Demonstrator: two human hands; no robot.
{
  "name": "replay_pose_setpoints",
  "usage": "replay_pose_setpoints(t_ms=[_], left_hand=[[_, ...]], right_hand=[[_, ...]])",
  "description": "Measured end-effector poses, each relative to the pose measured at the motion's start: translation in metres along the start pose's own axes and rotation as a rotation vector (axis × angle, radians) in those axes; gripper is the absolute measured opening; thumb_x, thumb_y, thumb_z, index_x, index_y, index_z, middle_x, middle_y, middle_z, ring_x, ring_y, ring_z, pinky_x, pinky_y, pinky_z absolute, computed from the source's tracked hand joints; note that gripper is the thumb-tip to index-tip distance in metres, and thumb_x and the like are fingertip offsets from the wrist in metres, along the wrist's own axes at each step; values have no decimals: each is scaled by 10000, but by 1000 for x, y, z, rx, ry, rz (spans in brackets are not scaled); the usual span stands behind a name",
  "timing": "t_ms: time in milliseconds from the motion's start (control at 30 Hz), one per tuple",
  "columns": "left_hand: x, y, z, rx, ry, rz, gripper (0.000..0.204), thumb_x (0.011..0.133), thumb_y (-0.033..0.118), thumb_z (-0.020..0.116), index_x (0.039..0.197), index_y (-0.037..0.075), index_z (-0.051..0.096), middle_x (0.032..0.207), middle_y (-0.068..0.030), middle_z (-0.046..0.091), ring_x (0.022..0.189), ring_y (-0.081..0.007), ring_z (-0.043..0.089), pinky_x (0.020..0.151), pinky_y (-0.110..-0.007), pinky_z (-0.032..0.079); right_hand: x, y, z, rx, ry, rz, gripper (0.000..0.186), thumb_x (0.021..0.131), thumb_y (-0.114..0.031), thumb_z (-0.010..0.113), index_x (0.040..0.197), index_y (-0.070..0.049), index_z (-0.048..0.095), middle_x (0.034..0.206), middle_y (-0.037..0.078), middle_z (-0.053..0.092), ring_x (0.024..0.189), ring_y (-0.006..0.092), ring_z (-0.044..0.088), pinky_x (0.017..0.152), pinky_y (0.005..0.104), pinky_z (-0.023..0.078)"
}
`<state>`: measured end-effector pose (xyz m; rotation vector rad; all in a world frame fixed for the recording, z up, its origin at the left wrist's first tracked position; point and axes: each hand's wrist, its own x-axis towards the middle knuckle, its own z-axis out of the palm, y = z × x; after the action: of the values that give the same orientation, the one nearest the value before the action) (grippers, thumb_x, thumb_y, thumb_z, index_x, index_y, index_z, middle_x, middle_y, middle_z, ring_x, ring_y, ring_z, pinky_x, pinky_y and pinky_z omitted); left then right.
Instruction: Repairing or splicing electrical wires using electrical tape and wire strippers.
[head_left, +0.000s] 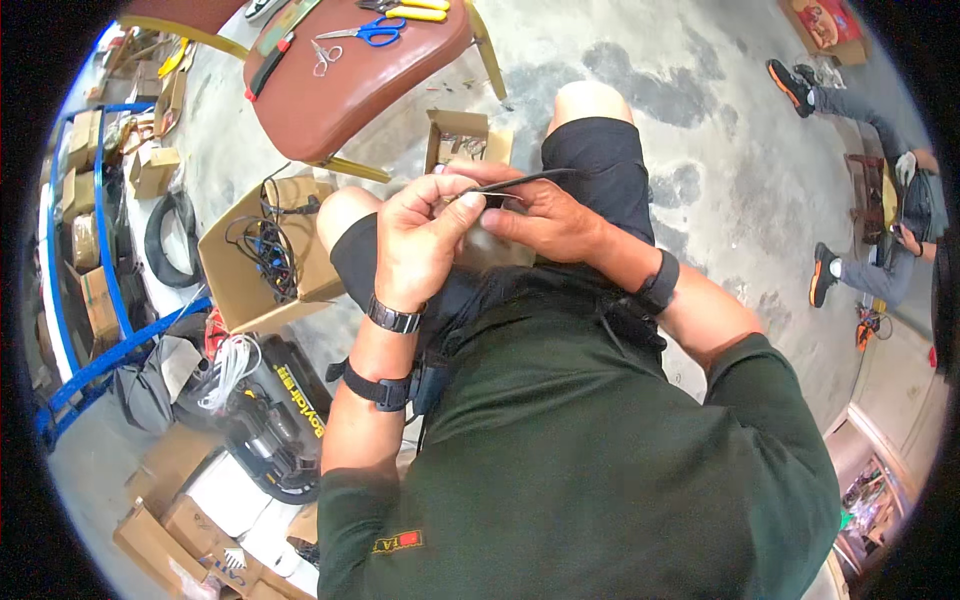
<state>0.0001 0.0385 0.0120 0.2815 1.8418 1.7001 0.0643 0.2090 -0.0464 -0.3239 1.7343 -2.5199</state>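
Above my lap, both hands come together on a black cable (530,179). My left hand (425,235) pinches its end between thumb and fingers. Closed on the same piece, my right hand (548,222) sits just to the right, with the thumb toward the left hand. Thin inner wires (500,196), one of them reddish, seem to stick out between the two thumbs; my fingers partly hide them. From there the black cable runs off to the right over my right hand.
Ahead stands a brown chair (350,95) bearing blue-handled scissors (378,32), small metal scissors (325,58), yellow-handled pliers (418,12) and a black-and-red tool (268,68). Cardboard boxes (225,290) (460,122) sit near my knees, the left one holding cables. Another person (870,190) sits at right.
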Motion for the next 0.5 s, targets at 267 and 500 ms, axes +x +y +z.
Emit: replay_pose_setpoints(t_ms=[267, 500], left_hand=[[-14, -5, -13, -248, 15, 8, 315, 870, -3, 681, 1179, 0, 618, 961, -34, 695, 653, -34, 560, 543, -175, 431], [-25, -20, -27, -68, 36, -31, 220, 877, 18, 679, 1096, -7, 669, 852, -12, 689, 649, -44, 566, 551, -193, 439]], right_hand=[[-1, 2, 2, -2, 13, 299, 290, 976, -119, 596, 1245, -14, 619, 1186, 47, 643, 1009, 133, 610, 896, 292, 508], [-3, 10, 13, -19, 121, 179, 235, 960, -107, 614, 1171, -24, 675, 1025, 14, 691, 953, 89, 603, 849, 268, 517]])
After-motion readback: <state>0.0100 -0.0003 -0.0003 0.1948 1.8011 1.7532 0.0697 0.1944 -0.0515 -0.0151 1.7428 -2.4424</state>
